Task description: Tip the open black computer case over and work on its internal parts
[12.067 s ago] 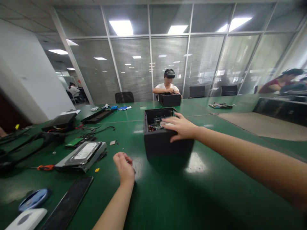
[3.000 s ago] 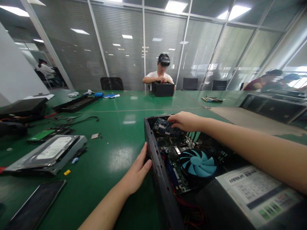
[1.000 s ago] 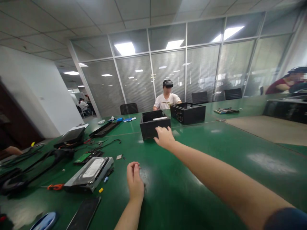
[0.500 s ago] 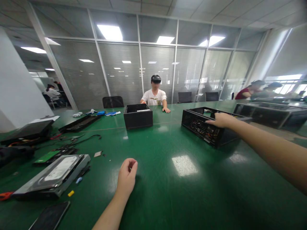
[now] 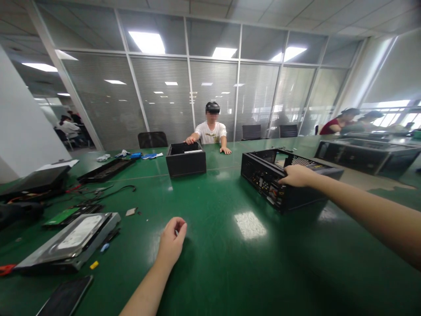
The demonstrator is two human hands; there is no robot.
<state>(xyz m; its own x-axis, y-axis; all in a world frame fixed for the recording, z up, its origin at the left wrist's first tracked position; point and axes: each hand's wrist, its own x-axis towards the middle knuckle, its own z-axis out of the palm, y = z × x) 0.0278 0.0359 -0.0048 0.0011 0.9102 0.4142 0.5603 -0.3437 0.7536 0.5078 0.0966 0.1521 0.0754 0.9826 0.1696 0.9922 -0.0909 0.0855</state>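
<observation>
My right hand [image 5: 299, 176] grips the near top edge of a black computer case [image 5: 302, 199] lying on its side, thumb outside and the other fingers inside, partly hidden. Through its open top and end show perforated metal and some inner parts. My left hand [image 5: 173, 237] rests on the green table [image 5: 204, 272] with its fingers curled to the thumb; what they hold, if anything, is hidden. Left of that hand lie a hard drive [image 5: 79, 235] in a metal bracket, a small light-coloured piece [image 5: 130, 212] and a green circuit board [image 5: 62, 217].
Across the table sits a person [image 5: 210, 131], one hand on a smaller black box [image 5: 186, 164]. At left are a phone [image 5: 67, 296], a yellow bit [image 5: 94, 265], cables [image 5: 121, 189] and a long black panel [image 5: 107, 170]. Another large case [image 5: 368, 156] stands far right.
The computer case has come left and a little nearer with my right hand on it. My left hand keeps its pose. The person opposite has brought a hand onto the smaller box.
</observation>
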